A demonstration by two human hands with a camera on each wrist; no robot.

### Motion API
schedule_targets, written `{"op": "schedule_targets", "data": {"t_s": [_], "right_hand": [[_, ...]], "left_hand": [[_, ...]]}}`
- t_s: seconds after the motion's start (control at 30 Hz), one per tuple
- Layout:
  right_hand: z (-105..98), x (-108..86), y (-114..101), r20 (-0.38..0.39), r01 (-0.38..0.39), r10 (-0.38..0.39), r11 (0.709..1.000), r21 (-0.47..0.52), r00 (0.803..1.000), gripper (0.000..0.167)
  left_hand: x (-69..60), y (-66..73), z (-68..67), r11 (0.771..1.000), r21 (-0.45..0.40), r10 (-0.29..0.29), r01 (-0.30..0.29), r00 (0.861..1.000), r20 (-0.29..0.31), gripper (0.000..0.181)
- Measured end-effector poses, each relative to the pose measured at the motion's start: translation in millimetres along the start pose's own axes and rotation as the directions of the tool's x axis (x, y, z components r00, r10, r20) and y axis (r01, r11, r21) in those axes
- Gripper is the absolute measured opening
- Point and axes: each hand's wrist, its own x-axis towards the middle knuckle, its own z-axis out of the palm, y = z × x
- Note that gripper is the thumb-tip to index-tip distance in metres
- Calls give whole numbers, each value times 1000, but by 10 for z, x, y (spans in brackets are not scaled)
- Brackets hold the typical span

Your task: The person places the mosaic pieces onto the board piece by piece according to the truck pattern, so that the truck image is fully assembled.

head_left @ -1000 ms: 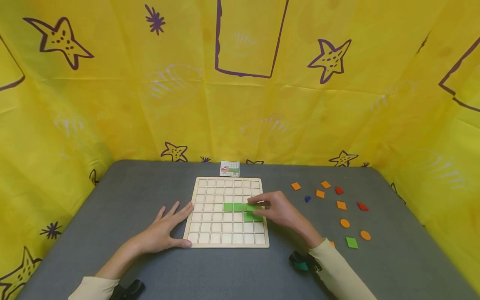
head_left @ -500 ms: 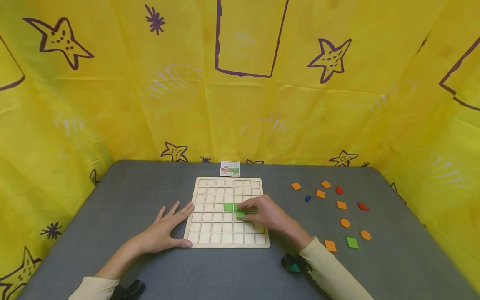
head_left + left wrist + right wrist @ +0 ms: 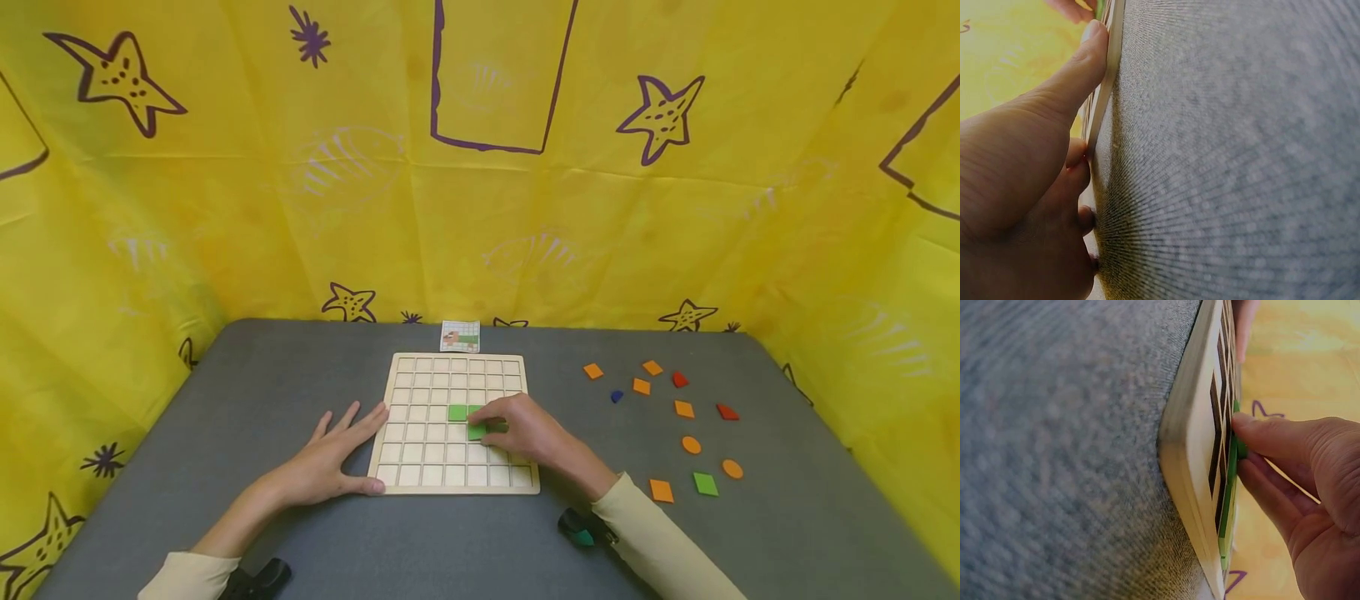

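The left hand (image 3: pixel 318 467) lies spread, its thumb and fingertips on the left edge of the wooden grid board (image 3: pixel 431 490); the left wrist view shows that thumb (image 3: pixel 1079 69) against the rim. Over the board's right half, the right hand (image 3: pixel 534 429) holds a green square tile (image 3: pixel 476 432) between thumb and fingers, at a cell in the row below another green tile (image 3: pixel 457 412). More green tiles lie partly hidden under this hand. The right wrist view has the right hand's fingers (image 3: pixel 1272 437) at a green piece on the board's face.
Behind the board lies a small picture card (image 3: pixel 460 337). To the right, several loose pieces are scattered: orange squares (image 3: pixel 662 491), orange discs (image 3: pixel 692 445), red pieces (image 3: pixel 727 412), a blue piece (image 3: pixel 617 397) and a green square (image 3: pixel 705 484). A yellow patterned cloth (image 3: pixel 480 208) surrounds the table.
The right hand has moved left across the board, bringing a green tile to the cell left of the lower green ones. The left hand has stayed in place.
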Motion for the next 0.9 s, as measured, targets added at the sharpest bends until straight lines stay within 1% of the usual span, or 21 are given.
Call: {"op": "schedule_targets", "data": {"t_s": [0.2,0.43,0.6,0.7,0.9], "right_hand": [[-5,-8,-2,2,-11,11,1000,-21,1000,29],[-13,-15,-6,4,-10,10,1000,-12,1000,29],[-43,-38,1,-24,8,-7,999,31,1000,30],[-83,-65,11,-45,4,-1,997,74,999,31],[-186,-137,41,-50,-1,7,993,121,999,33]], "left_hand": [[0,0,-1,1000,3,10,-10,1000,-2,108],[-1,6,-4,1000,0,8,-8,1000,-6,108],[-4,5,-5,1000,0,7,-7,1000,-4,108],[-4,0,-3,1000,-1,6,-6,1000,-4,108],[-2,-5,-4,1000,-3,5,-5,1000,-3,108]]}}
